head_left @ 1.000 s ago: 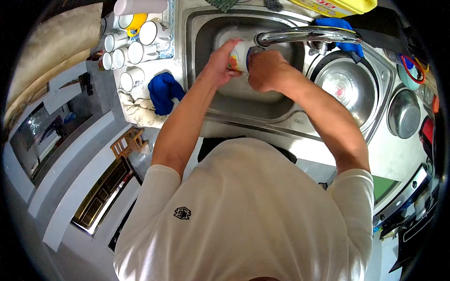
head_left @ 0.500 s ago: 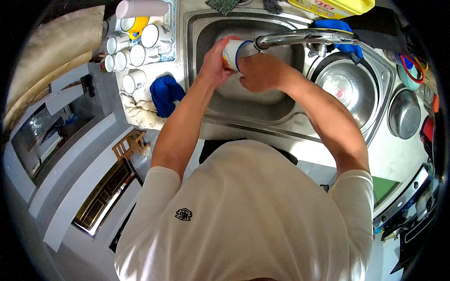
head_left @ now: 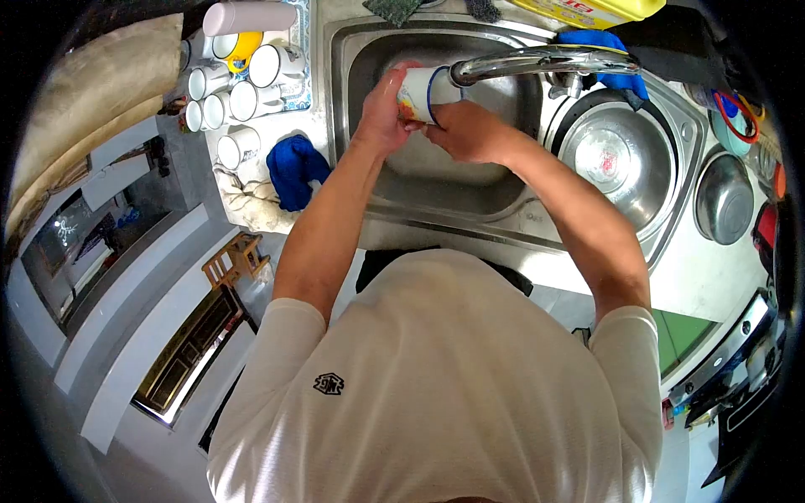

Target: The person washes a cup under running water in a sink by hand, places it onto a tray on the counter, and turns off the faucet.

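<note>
A white enamel mug [head_left: 416, 94] with a blue rim and a coloured print is held on its side over the sink, its mouth turned right under the tap. Wrapped around the mug's base end is my left hand [head_left: 385, 115], closed on it. My right hand [head_left: 474, 132] grips the lower edge of the mouth; some of its fingers are hidden by the mug. The tap spout [head_left: 470, 74] ends right above the mouth. Below lies the steel sink basin [head_left: 453, 189].
Several white mugs [head_left: 245, 100] and a pink bottle [head_left: 250, 18] stand at the left by a blue cloth [head_left: 295, 172]. Right of the basin is a metal bowl [head_left: 616, 159], with a smaller steel bowl [head_left: 724, 199] beyond. A yellow container [head_left: 587, 10] sits behind the sink.
My right hand has shifted slightly down and out from the mug's mouth, so more of the rim and opening shows. My left hand keeps its hold on the mug.
</note>
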Demonstrator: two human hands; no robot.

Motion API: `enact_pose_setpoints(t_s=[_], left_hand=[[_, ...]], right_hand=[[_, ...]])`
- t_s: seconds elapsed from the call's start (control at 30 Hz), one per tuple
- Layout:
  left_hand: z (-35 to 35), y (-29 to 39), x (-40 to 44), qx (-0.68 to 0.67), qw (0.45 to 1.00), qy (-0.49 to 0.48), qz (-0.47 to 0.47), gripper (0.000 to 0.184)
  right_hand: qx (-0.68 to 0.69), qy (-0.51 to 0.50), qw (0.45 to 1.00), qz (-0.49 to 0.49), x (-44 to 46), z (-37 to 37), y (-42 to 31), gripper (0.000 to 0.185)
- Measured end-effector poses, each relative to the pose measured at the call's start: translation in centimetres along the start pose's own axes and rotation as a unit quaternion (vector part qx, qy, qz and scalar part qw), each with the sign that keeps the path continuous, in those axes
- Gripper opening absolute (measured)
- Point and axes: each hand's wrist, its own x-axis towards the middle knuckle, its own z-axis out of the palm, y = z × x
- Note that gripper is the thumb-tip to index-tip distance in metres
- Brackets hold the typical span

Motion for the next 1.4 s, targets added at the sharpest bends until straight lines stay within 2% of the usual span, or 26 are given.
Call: enact_pose_setpoints(t_s=[0.07, 0.13, 0.2, 0.27, 0.3, 0.33, 0.37, 0.43, 0.47, 0.53, 0.57, 0.6, 0.67, 0.77, 0.83, 0.9, 0.93, 0.97, 1.0, 1.07, 1.13, 1.2, 1.3, 1.33, 1.37, 1.4], left_hand=[[-0.1, 0.0, 0.0, 0.011, 1.000, -0.003, 0.024, 0.029], [0.3, 0.2, 0.0, 0.022, 0.999, -0.006, 0.047, 0.029], [0.8, 0.4, 0.3, 0.048, 0.993, 0.017, 0.104, 0.030], [0.5, 0.7, -0.1, 0.054, 0.996, 0.010, 0.077, 0.030], [0.4, 0.9, -0.3, 0.062, 0.997, -0.001, 0.048, 0.030], [0.2, 0.7, -0.5, 0.063, 0.997, -0.002, 0.045, 0.030], [0.1, 0.8, -0.3, 0.069, 0.998, 0.003, 0.006, 0.030], [0.2, 1.0, -0.2, 0.074, 0.997, 0.011, -0.035, 0.030], [0.2, 1.2, 0.1, 0.088, 0.993, 0.035, -0.075, 0.031], [0.3, 2.1, 0.4, 0.100, 0.986, 0.062, -0.114, 0.032], [0.3, 2.7, 0.6, 0.114, 0.983, 0.059, -0.131, 0.034], [0.3, 3.1, 0.7, 0.127, 0.979, 0.055, -0.148, 0.036], [-0.1, 3.3, 1.0, 0.114, 0.980, 0.035, -0.161, 0.036], [-0.8, 3.3, 0.5, 0.082, 0.980, -0.020, -0.178, 0.040], [-1.0, 3.0, -0.1, 0.058, 0.980, -0.062, -0.179, 0.044], [-0.9, 2.5, -0.6, 0.024, 0.991, -0.069, -0.110, 0.047], [-1.1, 2.1, -0.5, 0.024, 0.991, -0.072, -0.109, 0.047], [-1.4, 1.6, -0.4, 0.036, 0.993, -0.060, -0.100, 0.046], [-1.6, 1.1, -0.5, 0.048, 0.994, -0.045, -0.092, 0.045], [-0.3, 0.8, -1.0, -0.001, 0.993, -0.019, -0.116, 0.044], [0.2, 0.4, -0.6, -0.021, 0.998, -0.025, -0.048, 0.043], [-0.1, 0.7, -0.4, -0.015, 0.998, -0.008, -0.053, 0.043], [0.6, 1.4, -0.9, -0.005, 0.993, 0.029, -0.114, 0.044], [0.8, 1.5, -1.2, -0.004, 0.985, 0.051, -0.166, 0.045], [0.9, 1.4, -1.2, -0.003, 0.985, 0.050, -0.165, 0.045], [1.0, 1.5, -1.0, -0.002, 0.980, 0.049, -0.192, 0.045]], right_hand=[[0.150, -0.033, 0.988, -0.001, 0.1, 0.0, -0.1, 0.032], [0.460, -0.046, 0.886, 0.019, 0.2, 0.7, 0.0, 0.035], [0.454, -0.031, 0.890, 0.009, 0.2, 1.1, 0.1, 0.036], [0.446, -0.018, 0.895, -0.002, 0.4, 1.6, 0.5, 0.036], [0.251, 0.035, 0.966, -0.059, 0.6, 1.7, 1.1, 0.034], [0.045, 0.086, 0.989, -0.110, 0.4, 1.8, 1.6, 0.032], [0.042, 0.090, 0.989, -0.110, 0.4, 1.7, 2.3, 0.032], [-0.217, 0.049, 0.973, -0.064, 0.1, 1.4, 2.8, 0.017], [-0.216, 0.047, 0.973, -0.065, 0.3, 1.6, 3.2, 0.017], [-0.323, 0.145, 0.931, -0.088, 0.7, 1.9, 3.8, 0.019], [-0.334, 0.227, 0.896, -0.187, 0.3, 2.0, 4.3, 0.023], [-0.334, 0.227, 0.896, -0.186, 0.3, 2.3, 4.1, 0.023], [-0.245, 0.169, 0.950, -0.096, 0.7, 2.7, 3.3, 0.026], [-0.134, 0.128, 0.981, -0.054, 1.7, 3.3, 3.6, 0.024], [-0.081, 0.151, 0.981, -0.092, 1.6, 3.4, 4.4, 0.025], [-0.031, 0.172, 0.976, -0.127, 1.2, 3.2, 4.6, 0.026], [0.136, 0.131, 0.979, -0.079, 1.1, 2.5, 3.8, 0.025], [0.300, 0.086, 0.950, -0.031, 1.0, 1.8, 2.9, 0.024], [0.300, 0.084, 0.950, -0.031, 0.7, 0.9, 2.0, 0.024], [0.437, 0.007, 0.898, 0.048, 0.2, -0.4, 0.6, 0.025], [0.462, -0.011, 0.886, 0.042, 0.6, 0.9, 1.2, 0.026], [0.487, -0.030, 0.873, 0.032, 0.7, 0.9, 1.2, 0.027], [0.380, -0.051, 0.922, 0.050, -0.1, 0.1, 1.8, 0.033], [0.184, -0.011, 0.982, -0.038, 0.4, 1.0, 3.3, 0.036], [-0.023, 0.032, 0.991, -0.125, 0.9, 1.8, 4.7, 0.040], [-0.025, 0.037, 0.991, -0.126, 1.0, 1.3, 4.8, 0.040]])
